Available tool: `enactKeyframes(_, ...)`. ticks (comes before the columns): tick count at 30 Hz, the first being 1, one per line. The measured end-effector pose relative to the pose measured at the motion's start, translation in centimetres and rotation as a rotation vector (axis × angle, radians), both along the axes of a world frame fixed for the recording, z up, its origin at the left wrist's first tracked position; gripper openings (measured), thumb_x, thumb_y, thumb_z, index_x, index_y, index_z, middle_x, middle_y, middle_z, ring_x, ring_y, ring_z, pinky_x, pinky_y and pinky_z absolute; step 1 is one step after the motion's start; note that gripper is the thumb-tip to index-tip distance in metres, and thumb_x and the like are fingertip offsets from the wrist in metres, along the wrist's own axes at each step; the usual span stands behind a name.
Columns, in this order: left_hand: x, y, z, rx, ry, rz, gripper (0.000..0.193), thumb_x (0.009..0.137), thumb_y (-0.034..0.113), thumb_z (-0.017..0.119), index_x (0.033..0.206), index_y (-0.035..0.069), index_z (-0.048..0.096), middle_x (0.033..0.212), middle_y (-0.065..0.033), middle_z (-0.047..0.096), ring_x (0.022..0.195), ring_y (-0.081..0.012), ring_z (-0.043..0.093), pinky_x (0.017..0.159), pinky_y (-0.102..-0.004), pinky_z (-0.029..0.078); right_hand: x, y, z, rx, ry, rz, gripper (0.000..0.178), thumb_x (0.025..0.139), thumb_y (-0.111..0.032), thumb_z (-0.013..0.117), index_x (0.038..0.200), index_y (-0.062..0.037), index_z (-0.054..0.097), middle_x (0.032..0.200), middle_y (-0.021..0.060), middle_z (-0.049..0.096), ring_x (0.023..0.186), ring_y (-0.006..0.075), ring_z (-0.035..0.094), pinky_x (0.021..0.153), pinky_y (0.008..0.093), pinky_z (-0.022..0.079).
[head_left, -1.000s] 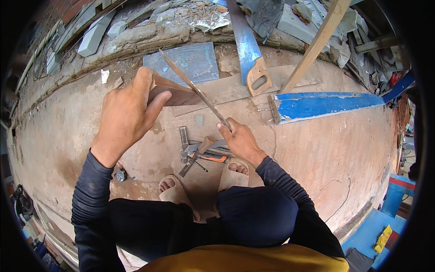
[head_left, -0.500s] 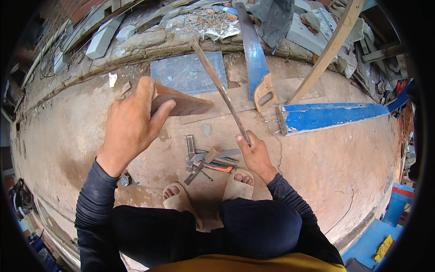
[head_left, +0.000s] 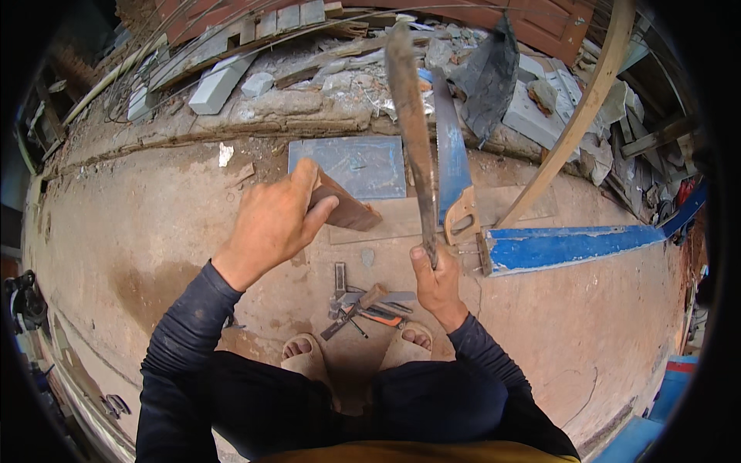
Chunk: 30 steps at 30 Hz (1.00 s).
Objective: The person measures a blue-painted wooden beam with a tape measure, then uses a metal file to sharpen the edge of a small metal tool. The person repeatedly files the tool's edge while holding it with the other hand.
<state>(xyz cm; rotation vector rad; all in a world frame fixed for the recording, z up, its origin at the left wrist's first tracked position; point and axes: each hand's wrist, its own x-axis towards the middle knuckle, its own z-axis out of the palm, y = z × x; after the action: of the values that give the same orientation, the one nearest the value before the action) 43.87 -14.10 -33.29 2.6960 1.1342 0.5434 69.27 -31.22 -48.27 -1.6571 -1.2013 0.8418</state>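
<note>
A blue-bladed handsaw (head_left: 453,163) rests near a blue-painted beam (head_left: 571,248).

We are seeing a tan concrete floor (head_left: 532,339) holding a grey-blue rectangular sheet (head_left: 363,167) and a long brown wooden board (head_left: 403,217).

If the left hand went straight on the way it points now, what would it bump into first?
Probably the grey sheet on the ground: the left hand, holding a wood piece, points that way. It seems raised, though, and depth is unclear, so it might pass over.
</note>
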Motion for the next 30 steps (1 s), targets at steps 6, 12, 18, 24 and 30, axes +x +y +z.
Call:
enactKeyframes(6,0.3,-0.4,0.0,0.001,-0.059,-0.031,0.037,0.095,0.026,0.078,0.107,0.004,0.050,0.075,-0.0175,0.063,0.064,-0.0416,0.066,0.058,-0.0465,0.051,-1.2,0.4,-1.7,-0.123,-0.103,0.055,0.045,0.105,-0.040,0.064,0.088,0.0013,0.059,0.065,0.0226,0.060,0.059,0.0431,0.062,0.057,0.0462,0.046)
enactKeyframes(12,0.4,-1.0,-0.2,0.013,-0.015,-0.010,0.038,0.095,0.026,0.078,0.108,0.005,0.049,0.075,-0.0188,0.063,0.063,-0.0414,0.065,0.057,-0.0453,0.050,0.5,-0.6,-1.3,-0.022,-0.109,0.006,0.050,0.106,-0.046,0.059,0.092,0.0016,0.063,0.067,0.0241,0.063,0.064,0.0485,0.064,0.060,0.0502,0.047)
enactKeyframes(18,0.4,-1.4,-0.1,-0.027,0.006,-0.006,0.038,0.095,0.025,0.078,0.108,0.004,0.050,0.075,-0.0196,0.063,0.063,-0.0423,0.065,0.057,-0.0446,0.050,-0.4,-0.4,-1.6,-0.216,-0.247,0.129,0.052,0.106,-0.047,0.058,0.094,0.0024,0.065,0.072,0.0276,0.066,0.070,0.0504,0.067,0.067,0.0553,0.050)
enactKeyframes(24,1.1,-1.2,-0.1,0.013,-0.028,0.018,0.037,0.094,0.024,0.079,0.105,0.004,0.051,0.074,-0.0192,0.063,0.063,-0.0413,0.065,0.056,-0.0444,0.050,0.7,-1.4,-1.9,0.049,-0.037,-0.036,0.045,0.105,-0.041,0.063,0.089,0.0014,0.062,0.069,0.0267,0.063,0.065,0.0469,0.067,0.062,0.0531,0.047)
enactKeyframes(30,1.4,-1.7,0.1,-0.006,0.005,0.013,0.034,0.094,0.023,0.079,0.108,0.005,0.052,0.074,-0.0161,0.064,0.064,-0.0408,0.066,0.056,-0.0446,0.051,1.1,-0.7,-3.7,-0.413,-0.215,0.165,0.056,0.107,-0.051,0.055,0.101,0.0028,0.068,0.081,0.0303,0.068,0.084,0.0483,0.070,0.076,0.0522,0.052)
